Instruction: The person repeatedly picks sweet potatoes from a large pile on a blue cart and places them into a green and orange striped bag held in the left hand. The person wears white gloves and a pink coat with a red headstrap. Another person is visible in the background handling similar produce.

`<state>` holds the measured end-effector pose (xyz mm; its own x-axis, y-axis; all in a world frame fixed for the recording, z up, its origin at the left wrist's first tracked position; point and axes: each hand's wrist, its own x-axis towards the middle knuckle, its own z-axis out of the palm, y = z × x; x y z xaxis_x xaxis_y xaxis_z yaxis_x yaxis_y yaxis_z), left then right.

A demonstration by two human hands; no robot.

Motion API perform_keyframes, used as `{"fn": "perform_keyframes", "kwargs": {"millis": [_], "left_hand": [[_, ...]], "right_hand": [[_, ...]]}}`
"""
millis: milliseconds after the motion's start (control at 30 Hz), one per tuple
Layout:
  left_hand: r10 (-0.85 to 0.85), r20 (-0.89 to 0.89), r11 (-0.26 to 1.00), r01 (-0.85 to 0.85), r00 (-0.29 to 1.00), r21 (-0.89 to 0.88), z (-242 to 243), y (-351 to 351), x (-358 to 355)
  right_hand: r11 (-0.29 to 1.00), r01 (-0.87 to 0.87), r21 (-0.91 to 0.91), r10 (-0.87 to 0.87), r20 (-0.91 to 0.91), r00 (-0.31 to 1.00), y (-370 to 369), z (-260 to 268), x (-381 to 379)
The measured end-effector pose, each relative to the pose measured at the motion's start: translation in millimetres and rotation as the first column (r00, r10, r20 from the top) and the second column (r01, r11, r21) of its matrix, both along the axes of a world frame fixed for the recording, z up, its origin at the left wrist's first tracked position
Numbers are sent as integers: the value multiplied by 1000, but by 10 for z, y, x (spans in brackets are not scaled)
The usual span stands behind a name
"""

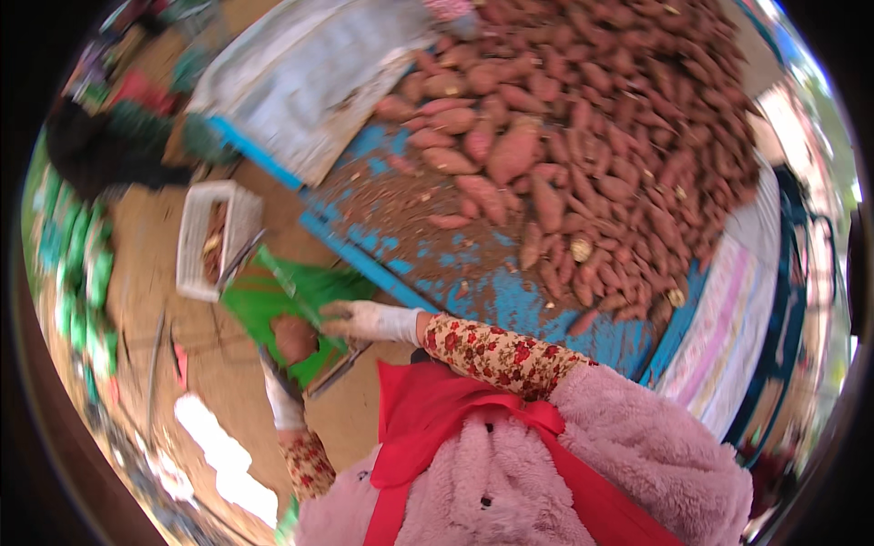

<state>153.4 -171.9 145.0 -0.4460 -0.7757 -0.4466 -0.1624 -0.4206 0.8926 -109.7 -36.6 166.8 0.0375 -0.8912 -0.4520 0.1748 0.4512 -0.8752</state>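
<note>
A green woven sack (263,300) hangs spread on a metal frame (338,372) beside the blue table. My right hand (358,322), in a soiled white glove, lies at the sack's near right side with its fingers over the green material. Blur hides whether they grip it. My left hand (281,392), also gloved, is at the sack's lower left edge, its fingers partly hidden. Between the hands, a rounded brown thing (295,338) shows against the green; it looks like a sweet potato, but I cannot tell for sure.
A large heap of sweet potatoes (614,150) covers much of the soil-strewn blue table (491,283). A pale sheet (307,75) lies over its far left part. A white plastic crate (191,239) holds some roots. Filled green sacks (82,252) and a person in dark clothing (102,147) are at left.
</note>
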Motion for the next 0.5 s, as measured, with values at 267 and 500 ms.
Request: {"fn": "perform_keyframes", "kwargs": {"millis": [267, 500], "left_hand": [[-344, 223, 822, 407, 912, -398, -252, 872, -1463], [-611, 383, 335, 665, 693, -668, -323, 1921, -4003]], "right_hand": [[679, 714, -171, -565, -742, 360, 2433, -512, -1706], [301, 952, 51, 227, -974, -19, 4842, -775, -3175]]}}
